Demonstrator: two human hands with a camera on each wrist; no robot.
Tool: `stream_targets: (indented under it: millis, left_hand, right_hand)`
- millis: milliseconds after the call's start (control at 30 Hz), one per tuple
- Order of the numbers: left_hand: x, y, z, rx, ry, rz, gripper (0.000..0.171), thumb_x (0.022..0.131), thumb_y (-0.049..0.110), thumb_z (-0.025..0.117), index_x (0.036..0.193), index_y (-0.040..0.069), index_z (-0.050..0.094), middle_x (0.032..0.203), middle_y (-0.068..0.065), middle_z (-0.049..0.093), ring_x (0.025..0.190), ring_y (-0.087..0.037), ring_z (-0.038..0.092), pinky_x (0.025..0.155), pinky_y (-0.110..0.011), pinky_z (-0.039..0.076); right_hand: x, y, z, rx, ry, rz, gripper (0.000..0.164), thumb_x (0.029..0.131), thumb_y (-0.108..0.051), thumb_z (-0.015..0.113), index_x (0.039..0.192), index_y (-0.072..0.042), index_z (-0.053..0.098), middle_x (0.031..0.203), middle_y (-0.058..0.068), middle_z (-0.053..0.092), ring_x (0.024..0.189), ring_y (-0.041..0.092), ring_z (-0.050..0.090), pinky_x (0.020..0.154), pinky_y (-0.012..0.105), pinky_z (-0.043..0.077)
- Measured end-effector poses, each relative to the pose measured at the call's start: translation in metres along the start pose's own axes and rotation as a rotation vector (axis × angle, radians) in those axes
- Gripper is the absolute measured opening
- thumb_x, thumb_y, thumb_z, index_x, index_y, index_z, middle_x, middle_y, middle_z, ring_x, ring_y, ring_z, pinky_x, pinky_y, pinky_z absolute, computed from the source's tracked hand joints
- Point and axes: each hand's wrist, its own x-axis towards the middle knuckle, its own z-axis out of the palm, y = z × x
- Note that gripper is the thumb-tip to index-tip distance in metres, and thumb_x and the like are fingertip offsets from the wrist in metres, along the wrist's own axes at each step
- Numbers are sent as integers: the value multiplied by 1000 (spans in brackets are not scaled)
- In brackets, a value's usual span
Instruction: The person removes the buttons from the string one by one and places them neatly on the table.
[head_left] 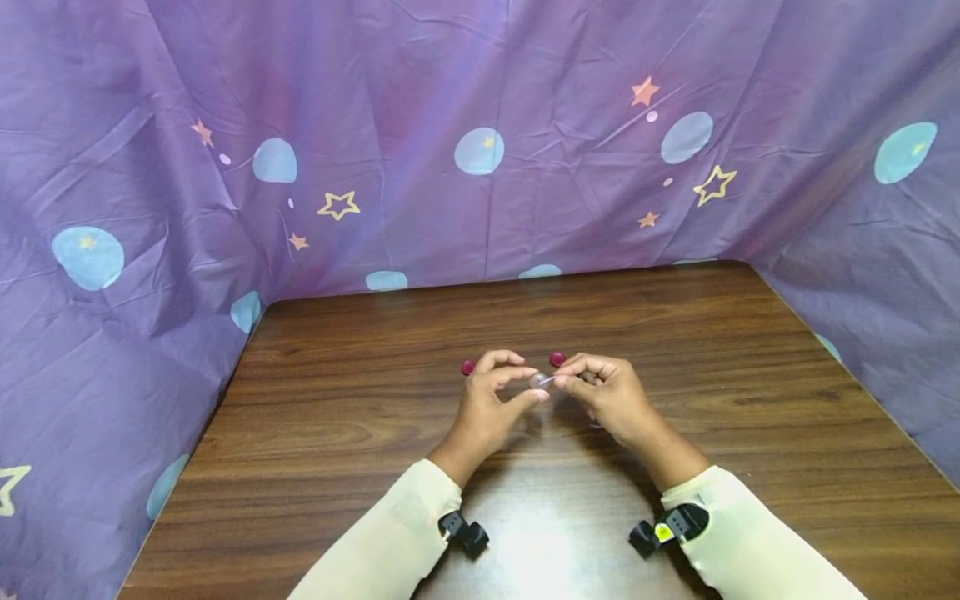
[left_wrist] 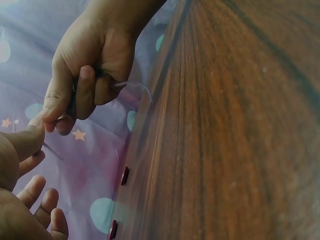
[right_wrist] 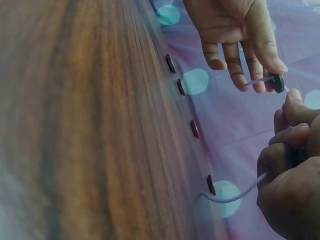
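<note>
My left hand [head_left: 483,408] pinches a small dark round disc [right_wrist: 278,83] between thumb and forefinger, its other fingers spread. A thin pale lavender cord [head_left: 549,379] runs through the disc, and a short end sticks out on the left hand's side in the right wrist view. My right hand [head_left: 617,402] pinches this cord close beside the disc. Its remaining fingers curl around something dark, mostly hidden in the palm. From below that hand a loose length of cord [right_wrist: 235,199] hangs in a curve. Both hands meet above the middle of the table.
On the wooden table [head_left: 337,433], just beyond the hands, lie a dark red disc [head_left: 468,367] and another red disc [head_left: 557,358]. The right wrist view has several such discs in a row. A purple curtain [head_left: 420,167] encloses the back and sides.
</note>
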Motion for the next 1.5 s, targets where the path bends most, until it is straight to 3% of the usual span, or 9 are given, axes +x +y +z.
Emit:
stream_targets:
  millis: [233, 500, 767, 900, 1000, 1300, 1500]
  left_hand:
    - [0, -2, 0, -12, 4, -6, 32, 87, 12, 92, 115, 1, 83, 134, -22, 65, 128, -29, 64, 109, -33, 54]
    - [1, -4, -2, -15, 15, -3, 33, 87, 12, 92, 116, 0, 83, 133, -21, 66, 127, -29, 63, 110, -36, 55]
    - [1, -7, -5, 13, 28, -14, 34, 87, 16, 93, 117, 4, 83, 133, -15, 67, 127, -27, 63, 104, -43, 54]
    - [1, -7, -5, 15, 24, -18, 34, 87, 16, 93, 117, 4, 83, 133, -16, 67, 126, -28, 63, 104, -45, 55]
    - [1, -7, -6, 18, 23, -24, 34, 87, 15, 93, 117, 4, 83, 133, -16, 67, 126, -27, 63, 104, -44, 55]
    - [2, -10, -6, 18, 31, -27, 34, 86, 14, 93, 117, 4, 83, 132, -15, 67, 127, -26, 63, 102, -42, 56]
    - [4, -16, -8, 36, 49, -26, 34, 85, 13, 94, 116, 3, 83, 130, -19, 68, 125, -29, 65, 108, -43, 54]
  right_hand:
    - [2, -1, -3, 4, 32, 19, 15, 95, 2, 79, 92, -12, 83, 98, -4, 79, 55, 2, 48, 39, 21, 40]
    - [2, -2, -4, 31, 51, 23, 9, 97, 4, 77, 95, -4, 82, 96, -12, 78, 52, 2, 46, 39, 20, 38]
    - [1, -2, -5, 94, 61, -10, 18, 97, 5, 76, 93, -11, 83, 97, -11, 78, 51, 2, 46, 39, 20, 37]
    - [0, -4, -5, 96, 80, -14, 3, 98, -2, 79, 95, -2, 80, 93, -10, 77, 50, 2, 46, 39, 22, 38]
    - [0, -4, -4, 107, 101, -17, 4, 98, -1, 78, 98, 3, 78, 87, -10, 74, 49, 2, 45, 38, 22, 37]
    - [2, -2, -4, 202, 157, -49, 26, 99, 9, 71, 92, -13, 81, 74, -10, 68, 46, 1, 44, 38, 20, 35]
    - [3, -4, -3, 220, 176, -37, 32, 99, 11, 70, 91, -19, 81, 72, -11, 66, 46, 1, 43, 39, 18, 34]
